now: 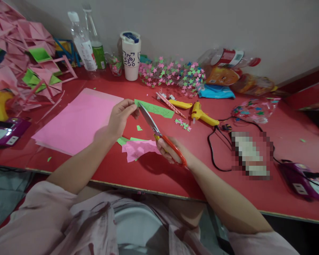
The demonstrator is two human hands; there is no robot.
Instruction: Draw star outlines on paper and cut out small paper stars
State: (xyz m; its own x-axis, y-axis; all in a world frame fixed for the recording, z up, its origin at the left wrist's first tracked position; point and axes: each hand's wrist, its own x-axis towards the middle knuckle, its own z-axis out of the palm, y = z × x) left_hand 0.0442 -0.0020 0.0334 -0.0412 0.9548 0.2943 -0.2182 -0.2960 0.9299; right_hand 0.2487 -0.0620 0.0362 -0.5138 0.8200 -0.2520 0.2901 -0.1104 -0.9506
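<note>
My right hand (167, 148) grips the orange handles of a pair of scissors (151, 122), whose blades point up and left. Their tips lie at the left end of a green paper strip (156, 109) marked with drawn lines. My left hand (123, 115) pinches that end of the strip between thumb and fingers. Below the blades, a pink paper offcut (139, 150) with jagged edges lies over some green paper. A small green scrap (139, 128) rests between my hands. Whether the blades are cutting into the strip I cannot tell.
Pink paper sheets (77, 120) lie at left. Behind stand bottles (83, 49) and a white tumbler (131, 60). Paper stars (172, 74), a yellow cutter (180, 104) and a yellow glue gun (204, 115) lie beyond my hands. Black cords run near a purple power strip (305, 180) at right.
</note>
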